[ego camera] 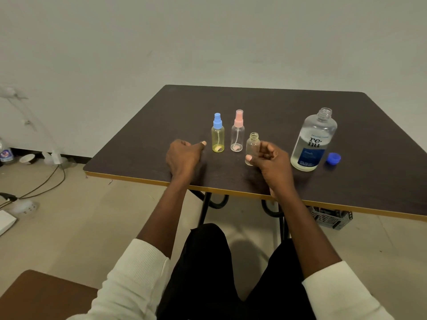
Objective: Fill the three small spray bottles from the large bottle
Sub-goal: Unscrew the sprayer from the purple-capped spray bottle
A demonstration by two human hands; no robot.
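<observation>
Three small spray bottles stand near the middle of the dark table (265, 100). A yellowish bottle with a blue spray head (218, 139) is leftmost, and a clear one with a pink spray head (237, 137) stands beside it. An open clear bottle without a head (253, 144) is closest to me. My right hand (272, 165) holds that open bottle low down, thumb in front, fingers curled at its right side. My left hand (182, 155) rests on the table in a loose fist left of the yellowish bottle, thumb pointing at it. The large uncapped bottle (312, 142), partly full, stands to the right.
The large bottle's blue cap (333, 157) lies on the table just right of it. The table's yellow front edge (138, 177) runs above my knees. A grey basket (331, 218) sits under the table. Cables and a bowl (27, 158) are on the floor at left.
</observation>
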